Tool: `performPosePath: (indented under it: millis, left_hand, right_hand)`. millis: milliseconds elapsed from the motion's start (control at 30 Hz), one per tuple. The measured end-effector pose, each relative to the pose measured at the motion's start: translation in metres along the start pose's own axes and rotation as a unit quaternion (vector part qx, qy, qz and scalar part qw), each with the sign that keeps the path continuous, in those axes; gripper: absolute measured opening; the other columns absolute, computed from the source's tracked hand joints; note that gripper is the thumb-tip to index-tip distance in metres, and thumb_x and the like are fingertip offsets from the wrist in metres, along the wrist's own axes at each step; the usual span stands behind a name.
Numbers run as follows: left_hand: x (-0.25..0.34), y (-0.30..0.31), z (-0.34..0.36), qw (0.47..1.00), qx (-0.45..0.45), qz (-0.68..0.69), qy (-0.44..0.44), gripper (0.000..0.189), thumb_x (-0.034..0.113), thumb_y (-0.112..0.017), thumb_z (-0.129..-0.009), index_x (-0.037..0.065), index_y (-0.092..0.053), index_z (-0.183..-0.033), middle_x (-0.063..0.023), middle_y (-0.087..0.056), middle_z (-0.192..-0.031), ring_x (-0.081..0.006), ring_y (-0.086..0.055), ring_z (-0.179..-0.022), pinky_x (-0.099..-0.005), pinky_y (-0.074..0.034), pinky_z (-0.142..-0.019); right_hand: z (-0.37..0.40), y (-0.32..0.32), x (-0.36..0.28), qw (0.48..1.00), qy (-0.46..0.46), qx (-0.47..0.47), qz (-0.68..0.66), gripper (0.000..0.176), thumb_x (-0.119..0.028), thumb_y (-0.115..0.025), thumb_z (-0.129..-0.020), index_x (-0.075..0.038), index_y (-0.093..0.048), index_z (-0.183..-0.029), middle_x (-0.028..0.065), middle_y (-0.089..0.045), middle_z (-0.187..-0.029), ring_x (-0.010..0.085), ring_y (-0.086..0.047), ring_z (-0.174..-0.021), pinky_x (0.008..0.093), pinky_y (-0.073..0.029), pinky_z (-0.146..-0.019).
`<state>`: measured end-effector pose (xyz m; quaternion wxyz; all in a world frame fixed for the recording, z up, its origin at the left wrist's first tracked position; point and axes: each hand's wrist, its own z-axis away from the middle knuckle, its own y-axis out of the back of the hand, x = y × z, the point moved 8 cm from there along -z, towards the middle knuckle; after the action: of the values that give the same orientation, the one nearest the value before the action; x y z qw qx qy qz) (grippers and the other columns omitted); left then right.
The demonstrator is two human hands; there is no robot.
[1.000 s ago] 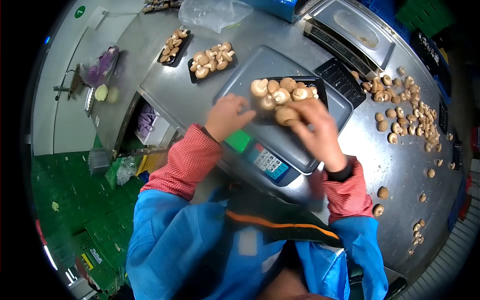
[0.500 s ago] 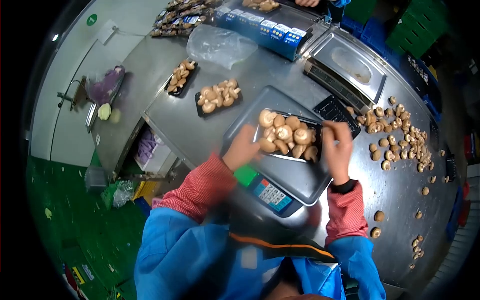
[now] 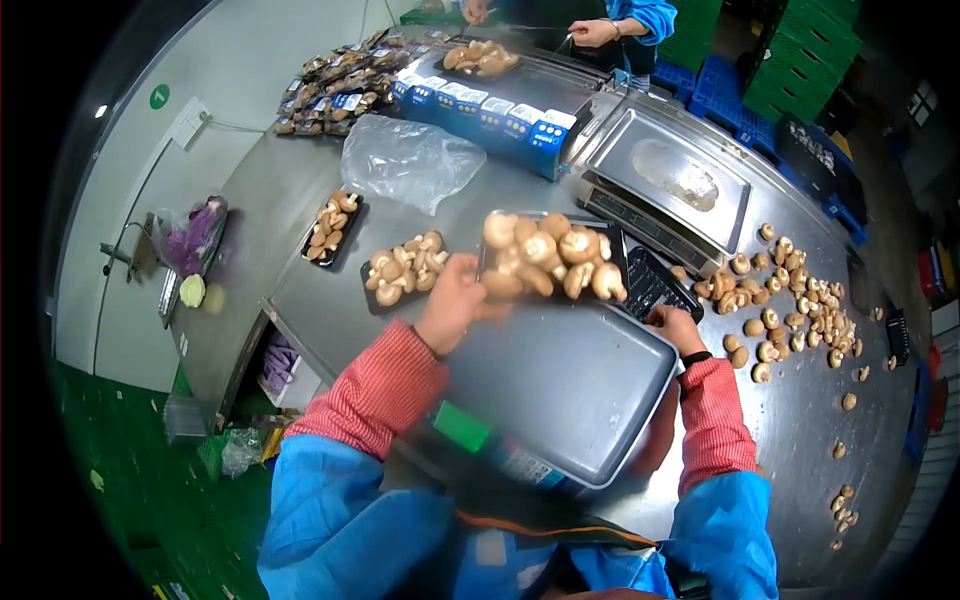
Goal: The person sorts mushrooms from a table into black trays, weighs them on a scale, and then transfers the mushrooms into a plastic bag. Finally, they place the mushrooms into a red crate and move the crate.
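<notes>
My left hand [image 3: 455, 305] is closed on the left edge of a black tray of mushrooms [image 3: 550, 258], which is tilted and somewhat blurred. This tray is over the far edge of the grey scale pan [image 3: 560, 375], whose surface is bare. My right hand [image 3: 676, 328] has its fingers closed at the near corner of another black tray [image 3: 655, 285], with no mushrooms in it, right of the pan. Two filled mushroom trays lie to the left: one nearer [image 3: 405, 270], one farther [image 3: 331, 228].
Loose mushrooms [image 3: 815, 310] spread over the steel table's right side. A second scale [image 3: 670, 180], a blue box [image 3: 490, 115], a clear plastic bag [image 3: 405, 165] and packed bags [image 3: 345, 85] stand farther back. Another person's hand [image 3: 593, 33] shows at the far side.
The mushroom tray has moved off the middle of the scale pan toward its far side, in my left hand. My right hand has left that tray and reached the other black tray.
</notes>
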<state>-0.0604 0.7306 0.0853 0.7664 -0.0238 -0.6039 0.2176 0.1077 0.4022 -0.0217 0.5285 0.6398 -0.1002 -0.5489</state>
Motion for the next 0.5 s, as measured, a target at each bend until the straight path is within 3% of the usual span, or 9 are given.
performPosePath:
  millis: [233, 500]
  left_hand:
    - [0.023, -0.007, -0.090, 0.995, 0.082, 0.026, -0.043, 0.034, -0.009, -0.040, -0.090, -0.001, -0.032, -0.122, -0.0216, -0.056, -0.116, -0.0317, -0.063, -0.107, -0.0431, -0.058, -0.088]
    - [0.034, -0.007, -0.147, 0.988, 0.129, 0.062, -0.066, 0.038, -0.009, -0.040, -0.090, -0.003, -0.029, -0.126, -0.0266, -0.048, -0.122, -0.0371, -0.061, -0.107, -0.0444, -0.057, -0.091]
  right_hand:
    - [-0.001, 0.002, -0.008, 0.999, 0.020, -0.021, 0.025, 0.026, -0.025, -0.072, -0.073, -0.004, -0.072, -0.088, 0.0177, -0.069, -0.085, 0.0352, -0.066, -0.079, 0.0399, -0.053, -0.074]
    - [0.001, 0.005, -0.026, 0.993, 0.081, -0.027, 0.076, 0.018, -0.020, -0.066, -0.078, -0.004, -0.073, -0.082, 0.0173, -0.067, -0.079, 0.0341, -0.065, -0.074, 0.0418, -0.052, -0.071]
